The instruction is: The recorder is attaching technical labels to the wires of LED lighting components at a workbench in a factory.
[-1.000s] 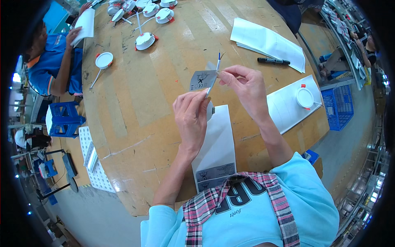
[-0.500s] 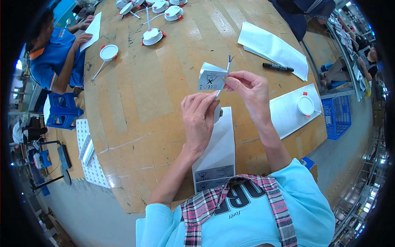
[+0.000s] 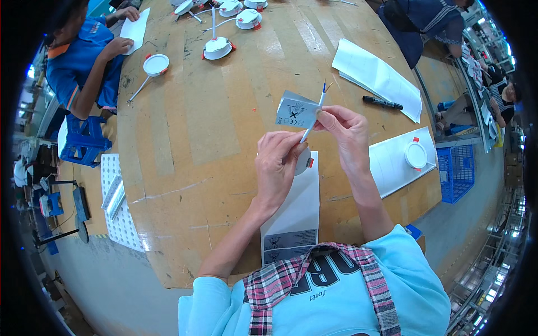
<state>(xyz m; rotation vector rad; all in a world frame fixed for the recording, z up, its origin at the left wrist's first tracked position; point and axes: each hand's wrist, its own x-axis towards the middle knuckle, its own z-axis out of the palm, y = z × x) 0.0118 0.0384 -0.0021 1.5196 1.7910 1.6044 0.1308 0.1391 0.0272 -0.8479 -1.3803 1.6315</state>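
My left hand (image 3: pixel 276 162) is closed round the lower part of a white cable (image 3: pixel 306 135). A round downlight (image 3: pixel 303 162) with a red clip shows behind its fingers, partly hidden. With thumb and fingertips, my right hand (image 3: pixel 347 134) pinches a silver-grey label (image 3: pixel 292 111) against the upper cable. The label is wrapped at the cable, its free part sticking out leftward with black symbols on it. Thin bare-tipped wires stick out of the cable's top end. Below my hands lies a white label sheet (image 3: pixel 291 207) with grey labels at its near end.
Another round downlight (image 3: pixel 416 155) rests on white sheets at right, near a black marker (image 3: pixel 383 102) and more folded sheets (image 3: pixel 375 75). Several downlights (image 3: pixel 217 49) stand at the far side; one (image 3: pixel 156 65) lies farther left. A co-worker in blue (image 3: pixel 84 61) handles paper at left.
The label's free part has turned flatter toward me, while both hands keep their grip. The whole view has shifted slightly. The co-worker's hands and paper have moved a little.
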